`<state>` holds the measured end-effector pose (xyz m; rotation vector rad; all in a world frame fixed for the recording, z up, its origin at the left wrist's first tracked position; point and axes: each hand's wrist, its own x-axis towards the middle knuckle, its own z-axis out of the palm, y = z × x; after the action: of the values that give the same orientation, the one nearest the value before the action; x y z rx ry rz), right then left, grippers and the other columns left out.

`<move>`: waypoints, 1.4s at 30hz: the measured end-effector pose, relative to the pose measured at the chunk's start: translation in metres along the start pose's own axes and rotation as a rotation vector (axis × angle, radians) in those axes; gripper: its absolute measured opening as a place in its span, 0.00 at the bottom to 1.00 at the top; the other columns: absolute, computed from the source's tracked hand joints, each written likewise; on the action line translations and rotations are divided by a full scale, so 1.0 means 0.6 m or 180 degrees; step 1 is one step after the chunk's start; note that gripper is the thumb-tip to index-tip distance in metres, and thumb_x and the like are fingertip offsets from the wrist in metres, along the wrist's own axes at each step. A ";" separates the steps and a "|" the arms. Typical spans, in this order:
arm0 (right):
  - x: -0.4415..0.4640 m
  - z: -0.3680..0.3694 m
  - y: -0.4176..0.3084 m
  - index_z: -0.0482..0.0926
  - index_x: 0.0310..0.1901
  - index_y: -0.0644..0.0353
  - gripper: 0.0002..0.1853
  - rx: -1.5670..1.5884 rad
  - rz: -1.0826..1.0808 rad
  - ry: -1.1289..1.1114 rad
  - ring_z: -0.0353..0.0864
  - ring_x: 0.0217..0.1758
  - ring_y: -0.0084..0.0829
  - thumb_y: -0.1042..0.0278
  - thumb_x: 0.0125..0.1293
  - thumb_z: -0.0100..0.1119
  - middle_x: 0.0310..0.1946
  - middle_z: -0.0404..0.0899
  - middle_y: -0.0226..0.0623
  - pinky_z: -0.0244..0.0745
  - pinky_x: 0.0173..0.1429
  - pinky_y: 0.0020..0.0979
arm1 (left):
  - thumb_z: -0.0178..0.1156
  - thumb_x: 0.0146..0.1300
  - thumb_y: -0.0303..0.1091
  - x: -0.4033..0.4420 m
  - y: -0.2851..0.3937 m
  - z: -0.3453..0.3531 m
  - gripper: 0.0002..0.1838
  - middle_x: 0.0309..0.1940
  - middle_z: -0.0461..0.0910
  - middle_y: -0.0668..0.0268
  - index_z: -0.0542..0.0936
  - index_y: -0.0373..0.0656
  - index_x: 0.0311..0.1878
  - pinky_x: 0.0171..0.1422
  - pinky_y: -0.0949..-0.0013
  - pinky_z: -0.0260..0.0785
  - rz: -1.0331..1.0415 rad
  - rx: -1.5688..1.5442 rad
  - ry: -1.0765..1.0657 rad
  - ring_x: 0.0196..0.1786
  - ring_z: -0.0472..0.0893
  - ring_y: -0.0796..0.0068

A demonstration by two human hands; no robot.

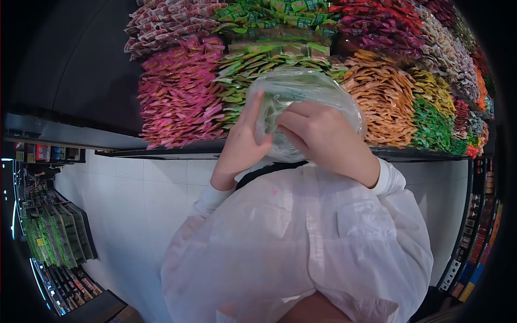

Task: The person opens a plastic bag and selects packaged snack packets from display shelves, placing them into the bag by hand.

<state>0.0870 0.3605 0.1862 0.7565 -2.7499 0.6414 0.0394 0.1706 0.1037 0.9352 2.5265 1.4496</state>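
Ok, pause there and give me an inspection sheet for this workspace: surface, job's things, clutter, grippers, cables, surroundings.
Surface: packets heaped by colour above the display's dark front edge.
Job's things: clear plastic bag, in front of the green packets; contents unclear.
Clutter: pink packets piled left of the bag, orange packets right; more colours beyond.
Grippers: bare hands. Left hand at the bag's left side, thumb spread from the fingers; right hand at the bag, fingers bent, grip unclear.
Cables: nothing seen.
Surroundings: pale tiled floor; stocked shelves at far left, more at far right.
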 end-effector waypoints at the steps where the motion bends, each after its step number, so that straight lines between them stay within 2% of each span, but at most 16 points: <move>1: 0.010 0.021 0.005 0.78 0.42 0.62 0.11 0.0077 0.0125 -0.0770 0.80 0.39 0.46 0.76 0.55 0.60 0.37 0.79 0.41 0.76 0.42 0.37 | 0.60 0.48 0.24 0.001 0.000 -0.001 0.48 0.71 0.57 0.47 0.51 0.43 0.75 0.72 0.60 0.55 0.0116 -0.0063 -0.0056 0.72 0.59 0.48; 7: 0.049 0.180 0.093 0.80 0.40 0.58 0.11 0.0363 0.1302 -0.0914 0.83 0.38 0.45 0.66 0.56 0.59 0.38 0.82 0.45 0.77 0.38 0.45 | 0.57 0.50 0.22 -0.001 -0.011 -0.011 0.43 0.70 0.59 0.48 0.56 0.42 0.73 0.70 0.60 0.59 0.0462 -0.0153 -0.0397 0.71 0.62 0.50; 11: 0.060 0.217 0.117 0.79 0.45 0.56 0.15 -0.0074 0.0723 -0.0242 0.83 0.39 0.45 0.58 0.60 0.58 0.37 0.83 0.44 0.77 0.39 0.45 | 0.56 0.53 0.23 -0.002 -0.018 -0.024 0.40 0.69 0.62 0.50 0.58 0.42 0.72 0.72 0.61 0.55 0.0230 -0.0100 -0.0350 0.72 0.62 0.53; 14: 0.065 0.189 0.097 0.76 0.52 0.54 0.20 0.0078 0.0971 -0.0391 0.83 0.39 0.47 0.53 0.61 0.57 0.36 0.83 0.44 0.76 0.39 0.45 | 0.58 0.54 0.25 0.000 -0.030 -0.021 0.38 0.67 0.64 0.49 0.60 0.42 0.71 0.67 0.59 0.62 0.0144 0.0238 -0.0041 0.68 0.67 0.50; 16: 0.072 0.168 0.074 0.71 0.57 0.54 0.25 0.0246 0.1551 -0.1208 0.81 0.41 0.51 0.49 0.62 0.58 0.41 0.81 0.48 0.74 0.40 0.48 | 0.60 0.54 0.27 0.003 -0.038 -0.010 0.38 0.65 0.67 0.49 0.61 0.42 0.71 0.64 0.59 0.66 0.0027 0.0496 0.0438 0.65 0.70 0.50; 18: 0.060 0.160 0.064 0.72 0.57 0.53 0.23 0.0138 0.1522 -0.1321 0.80 0.49 0.49 0.52 0.63 0.58 0.50 0.78 0.47 0.75 0.45 0.45 | 0.60 0.55 0.27 0.009 -0.040 -0.007 0.37 0.63 0.69 0.50 0.62 0.44 0.70 0.60 0.58 0.69 0.0033 0.0554 0.0524 0.62 0.73 0.49; 20: 0.025 0.174 0.074 0.72 0.58 0.52 0.21 -0.0378 0.0013 -0.0342 0.76 0.57 0.46 0.58 0.64 0.57 0.56 0.74 0.44 0.74 0.53 0.41 | 0.57 0.56 0.26 0.013 -0.046 -0.008 0.36 0.64 0.68 0.50 0.62 0.46 0.71 0.60 0.57 0.69 -0.0419 0.0805 0.0478 0.63 0.72 0.49; 21: 0.019 0.168 0.072 0.72 0.57 0.53 0.20 -0.0324 -0.0137 -0.0392 0.71 0.63 0.44 0.65 0.63 0.57 0.60 0.71 0.40 0.72 0.59 0.37 | 0.53 0.55 0.23 0.013 -0.049 -0.009 0.36 0.64 0.67 0.50 0.62 0.47 0.71 0.61 0.57 0.68 -0.0392 0.0809 0.0476 0.63 0.71 0.50; 25: 0.007 0.144 0.079 0.74 0.54 0.56 0.19 -0.0101 -0.0198 -0.0341 0.75 0.58 0.45 0.69 0.60 0.57 0.56 0.74 0.42 0.75 0.55 0.37 | 0.47 0.48 0.17 0.011 -0.046 -0.015 0.39 0.64 0.68 0.52 0.64 0.47 0.70 0.66 0.59 0.64 -0.0388 0.0630 0.0430 0.65 0.70 0.51; 27: 0.002 0.146 0.098 0.76 0.51 0.58 0.18 -0.0087 0.0612 -0.0575 0.78 0.52 0.45 0.72 0.58 0.57 0.51 0.76 0.44 0.77 0.50 0.37 | 0.46 0.48 0.16 0.009 -0.051 -0.012 0.39 0.64 0.69 0.53 0.65 0.47 0.69 0.66 0.60 0.64 -0.0318 0.0675 0.0452 0.66 0.70 0.53; 29: -0.004 0.143 0.105 0.77 0.50 0.59 0.16 -0.0127 0.0612 -0.0768 0.79 0.50 0.45 0.73 0.58 0.57 0.49 0.77 0.44 0.77 0.49 0.38 | 0.46 0.48 0.16 0.007 -0.056 -0.006 0.38 0.64 0.69 0.53 0.66 0.47 0.68 0.66 0.60 0.63 -0.0245 0.0727 0.0473 0.66 0.70 0.54; 32: -0.012 0.144 0.108 0.78 0.49 0.60 0.16 -0.0111 0.0380 -0.0739 0.81 0.46 0.44 0.75 0.57 0.58 0.48 0.77 0.42 0.77 0.47 0.38 | 0.47 0.48 0.18 0.003 -0.060 0.005 0.36 0.60 0.73 0.51 0.69 0.45 0.66 0.57 0.58 0.70 0.0097 0.0838 0.0828 0.58 0.76 0.52; 34: -0.005 0.116 0.096 0.80 0.45 0.60 0.13 0.0781 -0.0526 0.0130 0.82 0.40 0.40 0.75 0.56 0.59 0.39 0.79 0.39 0.78 0.41 0.38 | 0.47 0.48 0.18 0.004 -0.053 0.005 0.35 0.60 0.73 0.51 0.70 0.44 0.65 0.58 0.58 0.70 0.0003 0.0804 0.0784 0.58 0.75 0.52; 35: -0.002 0.092 0.093 0.80 0.45 0.60 0.13 0.0780 -0.0529 0.0125 0.82 0.40 0.40 0.75 0.56 0.59 0.39 0.79 0.39 0.78 0.41 0.38 | 0.47 0.49 0.18 0.005 -0.049 0.005 0.34 0.59 0.74 0.52 0.70 0.43 0.65 0.59 0.59 0.69 -0.0080 0.0766 0.0748 0.59 0.75 0.51; 37: 0.008 0.038 0.090 0.82 0.45 0.61 0.12 0.2253 -0.0396 -0.0297 0.82 0.40 0.41 0.79 0.58 0.59 0.43 0.82 0.39 0.75 0.47 0.34 | 0.46 0.49 0.17 0.005 -0.060 0.011 0.34 0.60 0.74 0.52 0.71 0.42 0.65 0.61 0.60 0.68 -0.0093 0.0661 0.0693 0.60 0.75 0.53; 42: 0.078 0.033 0.186 0.83 0.43 0.61 0.09 0.0198 0.0211 0.1193 0.82 0.43 0.42 0.73 0.62 0.59 0.41 0.83 0.40 0.75 0.50 0.35 | 0.43 0.48 0.16 0.002 -0.059 0.021 0.34 0.60 0.74 0.53 0.71 0.37 0.64 0.67 0.67 0.62 -0.0069 -0.0495 0.0467 0.63 0.75 0.61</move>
<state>-0.0135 0.4174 0.1445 0.4979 -2.4283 0.7954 0.0264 0.1676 0.0686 0.8022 2.4670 1.7384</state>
